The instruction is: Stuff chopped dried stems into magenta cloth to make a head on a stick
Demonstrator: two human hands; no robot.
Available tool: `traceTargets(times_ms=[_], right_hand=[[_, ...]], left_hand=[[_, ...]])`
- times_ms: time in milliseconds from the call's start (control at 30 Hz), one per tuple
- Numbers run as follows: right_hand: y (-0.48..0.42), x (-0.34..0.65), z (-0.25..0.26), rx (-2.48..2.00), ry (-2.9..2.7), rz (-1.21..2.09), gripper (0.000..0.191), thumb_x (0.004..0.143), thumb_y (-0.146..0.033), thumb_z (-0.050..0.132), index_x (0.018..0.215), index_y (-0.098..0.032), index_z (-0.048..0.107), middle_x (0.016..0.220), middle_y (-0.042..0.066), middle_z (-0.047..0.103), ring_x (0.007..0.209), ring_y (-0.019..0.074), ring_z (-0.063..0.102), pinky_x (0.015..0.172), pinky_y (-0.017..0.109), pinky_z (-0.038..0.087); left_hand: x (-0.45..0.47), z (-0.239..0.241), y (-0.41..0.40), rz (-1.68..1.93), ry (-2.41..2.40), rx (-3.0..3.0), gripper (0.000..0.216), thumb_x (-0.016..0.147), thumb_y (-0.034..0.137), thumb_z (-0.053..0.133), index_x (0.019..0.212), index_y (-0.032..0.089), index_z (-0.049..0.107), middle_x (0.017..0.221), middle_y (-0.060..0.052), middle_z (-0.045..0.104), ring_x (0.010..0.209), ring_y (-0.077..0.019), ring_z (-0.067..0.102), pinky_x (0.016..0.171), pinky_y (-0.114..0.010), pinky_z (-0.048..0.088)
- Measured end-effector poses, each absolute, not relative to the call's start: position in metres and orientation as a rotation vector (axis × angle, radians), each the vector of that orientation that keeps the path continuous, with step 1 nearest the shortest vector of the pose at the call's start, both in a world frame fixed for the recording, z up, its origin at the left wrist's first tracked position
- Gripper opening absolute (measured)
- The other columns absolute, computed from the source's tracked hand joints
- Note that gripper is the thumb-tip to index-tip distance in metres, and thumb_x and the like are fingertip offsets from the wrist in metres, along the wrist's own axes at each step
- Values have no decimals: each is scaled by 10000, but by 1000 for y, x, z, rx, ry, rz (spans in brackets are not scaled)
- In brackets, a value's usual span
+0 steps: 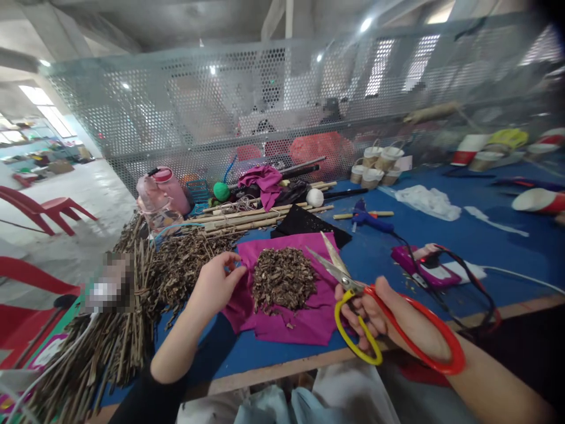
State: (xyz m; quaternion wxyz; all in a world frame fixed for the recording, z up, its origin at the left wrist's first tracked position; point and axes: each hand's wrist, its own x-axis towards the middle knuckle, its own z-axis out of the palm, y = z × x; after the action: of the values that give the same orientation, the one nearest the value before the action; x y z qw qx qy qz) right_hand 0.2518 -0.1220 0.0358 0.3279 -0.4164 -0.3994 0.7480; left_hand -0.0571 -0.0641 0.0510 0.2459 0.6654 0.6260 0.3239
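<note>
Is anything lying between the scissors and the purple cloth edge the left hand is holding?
Yes: the pile of brown chips sits on the cloth, directly between the open scissors in the right hand and the left hand pinching the cloth's left edge. Otherwise nothing visible blocks.

A blurred patch [108, 282] hides part of the stick bundle [88, 353], which runs off the lower left edge. The scissors [346, 281] cover some fingers of the right hand [382, 315] with their loops. The left hand [216, 285] buries its fingertips in a magenta cloth [300, 324] fold, and figures behind the perforated screen [176, 118] are too hazy to make out.
</note>
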Motion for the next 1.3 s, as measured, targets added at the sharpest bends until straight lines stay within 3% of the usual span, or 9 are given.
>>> traceTargets(times_ms=[333, 433, 533, 800, 933, 1033, 1133, 1200, 1300], right_hand=[[-109, 243, -1, -984, -795, 1760, 578, 721, -787, 362, 876, -258, 535, 637, 21, 432, 518, 163, 417, 370, 246, 379], [-109, 245, -6, -994, -720, 1723, 548, 691, -785, 405, 805, -263, 528, 611, 19, 416, 484, 159, 395, 384, 272, 399], [-110, 246, -9, -906, -703, 1768, 572, 668, -778, 467, 899, -261, 547, 624, 17, 429, 505, 149, 402, 399, 250, 419], [-112, 246, -9, -768, -732, 1828, 697, 614, -798, 531, 964, -196, 567, 641, 7, 449, 523, 119, 405, 382, 198, 419], [-112, 248, -13, -774, -725, 1810, 677, 628, -805, 501, 916, -196, 565, 631, 6, 454, 492, 114, 410, 376, 208, 415], [-112, 248, -16, -801, -737, 1791, 636, 661, -793, 466, 883, -204, 563, 621, 8, 459, 464, 113, 409, 369, 220, 416], [-111, 248, -18, -783, -743, 1778, 629, 662, -801, 450, 874, -220, 567, 620, 14, 468, 466, 123, 409, 359, 218, 418], [-111, 248, -20, -721, -764, 1788, 640, 635, -816, 466, 864, -228, 571, 617, 12, 466, 469, 123, 402, 349, 208, 420], [-110, 249, -19, -644, -798, 1806, 608, 647, -804, 477, 819, -228, 573, 618, 7, 471, 461, 109, 409, 360, 194, 433]], left_hand=[[-46, 40, -17, 113, 2020, 2107, 312, 863, 375, 477, 909, 124, 655, 953, -195, 691, 948, -300, 647, 783, -335, 446], [-38, 29, 8, 154, 2088, 2076, 413, 890, 411, 431, 1082, 76, 577, 1003, -234, 669, 998, -312, 638, 804, -342, 449], [-32, 24, 22, 181, 2055, 2108, 436, 826, 261, 554, 1219, 91, 469, 1045, -201, 666, 1021, -282, 634, 812, -303, 446], [-30, 38, 39, 90, 2133, 2180, 368, 786, 95, 530, 1152, 73, 506, 1029, -226, 648, 1000, -320, 628, 808, -366, 462], [6, 62, 35, 139, 2089, 2350, 278, 879, 180, 430, 1102, 133, 588, 1145, -193, 590, 1116, -314, 552, 893, -392, 435], [45, 77, 11, 194, 1574, 2580, 354, 923, 368, 375, 1061, 178, 640, 1054, -144, 628, 1027, -265, 594, 924, -353, 426], [70, 79, -18, -12, 1491, 2618, 695, 646, 687, 611, 1138, 196, 616, 1111, -178, 583, 1037, -375, 556, 865, -445, 461], [73, 76, -28, -70, 1535, 2645, 597, 628, 560, 711, 1092, 190, 638, 1085, -160, 581, 1015, -367, 553, 831, -446, 479], [60, 68, -26, 111, 1466, 2587, 172, 787, 250, 620, 926, 173, 684, 978, -97, 616, 918, -242, 600, 837, -354, 483]])
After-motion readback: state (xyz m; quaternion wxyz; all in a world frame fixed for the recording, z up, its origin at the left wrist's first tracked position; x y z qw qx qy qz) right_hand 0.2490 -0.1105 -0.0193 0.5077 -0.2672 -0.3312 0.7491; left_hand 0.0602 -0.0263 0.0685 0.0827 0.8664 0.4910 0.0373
